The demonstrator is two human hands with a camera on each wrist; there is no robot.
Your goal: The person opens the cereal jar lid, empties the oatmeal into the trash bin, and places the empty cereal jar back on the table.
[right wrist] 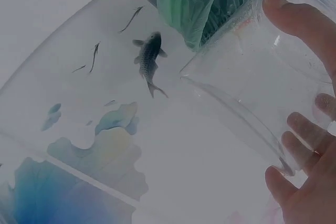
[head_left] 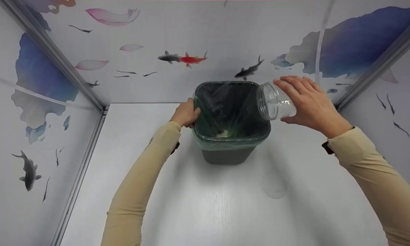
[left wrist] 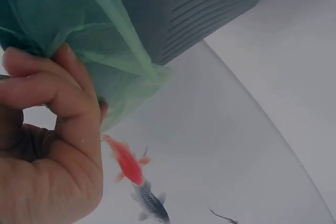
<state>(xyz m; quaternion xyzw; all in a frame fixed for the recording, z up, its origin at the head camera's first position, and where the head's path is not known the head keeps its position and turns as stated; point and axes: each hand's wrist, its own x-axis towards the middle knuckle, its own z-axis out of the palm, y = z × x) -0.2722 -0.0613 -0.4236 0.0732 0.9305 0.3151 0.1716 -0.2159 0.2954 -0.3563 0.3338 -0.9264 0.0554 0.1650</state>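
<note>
A grey trash bin (head_left: pixel 228 157) stands on the white table, lined with a green plastic bag (head_left: pixel 211 145) folded over its rim. A small pale scrap (head_left: pixel 223 134) lies inside it. My left hand (head_left: pixel 185 113) grips the bin's left rim; in the left wrist view its curled fingers (left wrist: pixel 73 85) hold the bag's edge there. At the bin's right side, my right hand (head_left: pixel 305 102) holds a clear glass jar (head_left: pixel 276 102) round its base end. The jar lies tipped sideways, its threaded mouth over the bin's right rim. No contents show in the jar.
Faint on the white table (head_left: pixel 205 208), right of the bin, is a round transparent outline (head_left: pixel 275 184); whether it is an object or a reflection is unclear. White panels (head_left: pixel 191 30) printed with fish and petals enclose the back and both sides.
</note>
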